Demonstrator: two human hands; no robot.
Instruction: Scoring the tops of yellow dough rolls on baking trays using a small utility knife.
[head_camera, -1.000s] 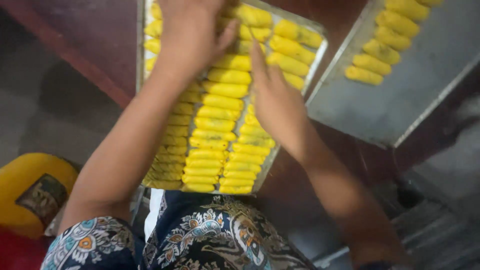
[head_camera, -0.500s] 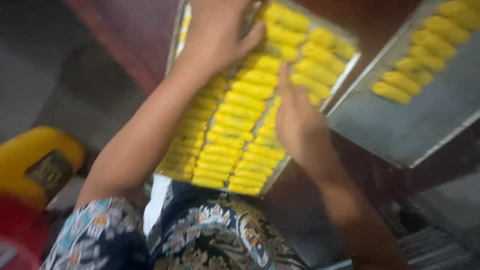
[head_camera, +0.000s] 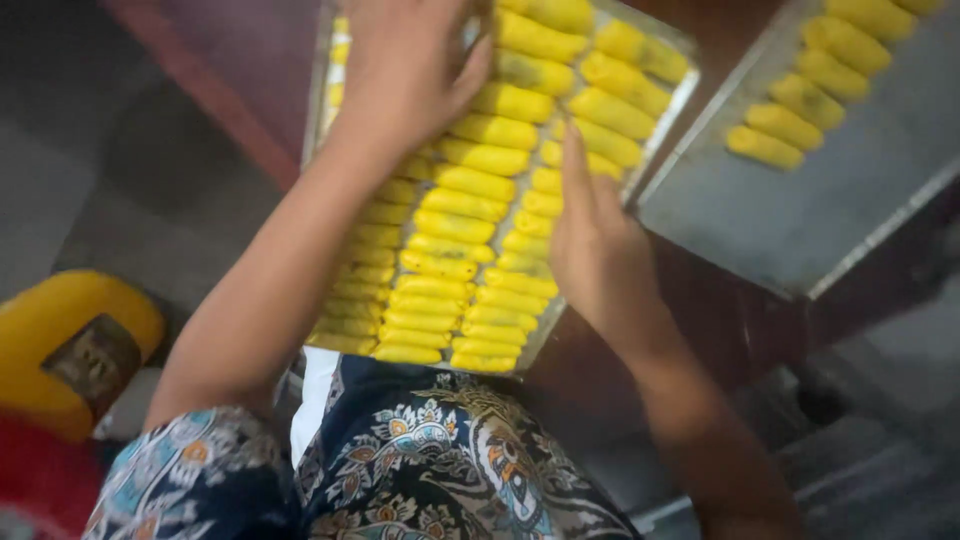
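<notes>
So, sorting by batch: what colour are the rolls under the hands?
Yellow: the rolls fill the tray, clearest in the head view.

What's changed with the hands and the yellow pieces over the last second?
The right hand slid down to the tray's right rows. The left hand stays flat on the upper yellow rolls. Nothing was picked up or released; the second tray looks unchanged.

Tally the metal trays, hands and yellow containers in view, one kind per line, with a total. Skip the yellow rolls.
Metal trays: 2, the full tray and the sparse tray
Hands: 2, the left hand and the right hand, both resting on rolls in the full tray
Yellow containers: 1, the yellow container on the floor
Total: 5
</notes>
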